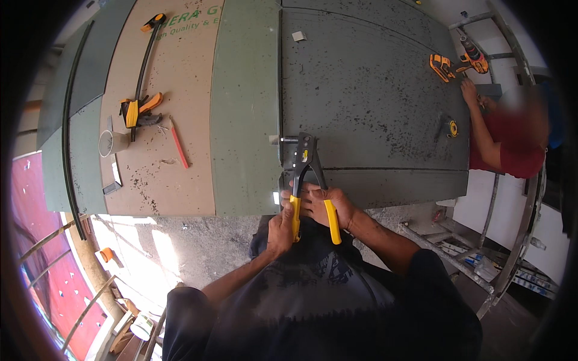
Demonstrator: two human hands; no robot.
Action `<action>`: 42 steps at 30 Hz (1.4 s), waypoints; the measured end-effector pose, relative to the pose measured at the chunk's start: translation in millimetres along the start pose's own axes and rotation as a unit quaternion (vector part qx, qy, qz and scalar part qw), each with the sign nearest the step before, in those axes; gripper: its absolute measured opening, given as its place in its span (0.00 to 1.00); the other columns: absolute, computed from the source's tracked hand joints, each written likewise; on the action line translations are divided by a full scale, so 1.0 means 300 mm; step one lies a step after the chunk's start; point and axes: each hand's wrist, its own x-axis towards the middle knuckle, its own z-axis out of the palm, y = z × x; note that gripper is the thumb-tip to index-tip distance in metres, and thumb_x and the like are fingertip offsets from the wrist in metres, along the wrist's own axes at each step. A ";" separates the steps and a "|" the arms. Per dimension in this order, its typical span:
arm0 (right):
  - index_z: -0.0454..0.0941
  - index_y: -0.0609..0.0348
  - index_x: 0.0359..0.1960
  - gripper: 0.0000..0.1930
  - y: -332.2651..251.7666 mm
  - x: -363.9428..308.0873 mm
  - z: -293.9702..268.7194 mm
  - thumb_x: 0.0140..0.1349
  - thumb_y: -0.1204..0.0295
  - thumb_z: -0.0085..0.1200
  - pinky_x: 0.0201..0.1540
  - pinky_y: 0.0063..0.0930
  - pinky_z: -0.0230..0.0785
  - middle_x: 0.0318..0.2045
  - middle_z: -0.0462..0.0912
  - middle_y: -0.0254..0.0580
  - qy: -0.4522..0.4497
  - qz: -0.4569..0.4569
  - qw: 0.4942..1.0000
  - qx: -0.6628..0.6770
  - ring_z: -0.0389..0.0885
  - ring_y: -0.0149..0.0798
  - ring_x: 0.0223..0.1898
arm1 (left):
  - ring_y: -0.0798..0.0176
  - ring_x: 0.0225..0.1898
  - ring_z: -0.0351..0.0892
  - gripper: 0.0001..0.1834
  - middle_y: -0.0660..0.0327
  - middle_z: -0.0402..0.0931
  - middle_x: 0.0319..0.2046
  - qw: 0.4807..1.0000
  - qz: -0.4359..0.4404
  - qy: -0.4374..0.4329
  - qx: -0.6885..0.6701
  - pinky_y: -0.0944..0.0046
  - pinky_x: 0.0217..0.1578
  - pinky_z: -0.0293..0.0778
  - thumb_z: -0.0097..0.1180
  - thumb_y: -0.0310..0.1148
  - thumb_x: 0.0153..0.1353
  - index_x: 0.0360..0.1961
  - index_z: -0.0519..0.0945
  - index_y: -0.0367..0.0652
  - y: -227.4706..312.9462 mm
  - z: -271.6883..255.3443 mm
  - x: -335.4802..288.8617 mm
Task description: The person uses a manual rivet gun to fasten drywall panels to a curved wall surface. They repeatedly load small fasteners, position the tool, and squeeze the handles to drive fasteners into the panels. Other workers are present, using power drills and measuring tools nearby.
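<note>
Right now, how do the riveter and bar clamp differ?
The riveter is held, handles spread; the bar clamp lies on the tan board. The riveter splits into two yellow-gripped arms; the bar clamp has one slim bar and an orange lever. Both mix black and yellow.

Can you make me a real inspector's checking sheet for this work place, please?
Surface: grey board, green board and brown board, the grey and brown scattered with dark specks.
Job's things: hand riveter, its yellow handles spread apart.
Clutter: clamp, red pencil, tape measure, drill.
Grips: left grip is closed around the riveter's left handle; right grip is at the right handle, but how firmly it holds is unclear.
Cables: nothing seen.
Surroundings: another person in red at the right; sunlight on part of the floor.
</note>
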 end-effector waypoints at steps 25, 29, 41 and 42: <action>0.70 0.55 0.52 0.17 -0.051 -0.056 0.170 0.69 0.60 0.55 0.54 0.38 0.68 0.40 0.76 0.40 -0.001 -0.218 0.954 -0.204 0.76 0.42 0.48 | 0.54 0.32 0.87 0.30 0.50 0.83 0.28 0.944 0.292 -0.101 0.113 0.57 0.35 0.79 0.63 0.52 0.63 0.54 0.77 0.37 0.217 -0.062 -0.040; 0.68 0.61 0.62 0.24 -0.097 -0.222 0.197 0.70 0.62 0.53 0.62 0.38 0.66 0.51 0.77 0.45 -0.032 -0.263 0.912 -0.312 0.76 0.41 0.55 | 0.53 0.22 0.85 0.26 0.53 0.81 0.21 0.901 0.390 -0.117 0.151 0.57 0.26 0.78 0.68 0.46 0.60 0.48 0.79 0.35 0.295 -0.028 -0.073; 0.60 0.69 0.70 0.43 0.375 -0.889 -0.019 0.56 0.62 0.65 0.33 0.27 0.75 0.46 0.79 0.45 0.342 -0.387 0.829 -0.215 0.83 0.39 0.34 | 0.44 0.22 0.81 0.20 0.50 0.80 0.21 0.696 0.494 -0.384 0.352 0.50 0.28 0.78 0.61 0.48 0.59 0.34 0.80 0.38 0.126 0.362 -0.102; 0.60 0.66 0.71 0.41 0.422 -0.926 -0.052 0.57 0.64 0.63 0.32 0.28 0.76 0.44 0.78 0.42 0.353 -0.399 0.823 -0.197 0.81 0.36 0.31 | 0.44 0.22 0.82 0.23 0.50 0.81 0.21 0.684 0.494 -0.384 0.374 0.49 0.29 0.79 0.60 0.51 0.58 0.34 0.81 0.38 0.122 0.407 -0.120</action>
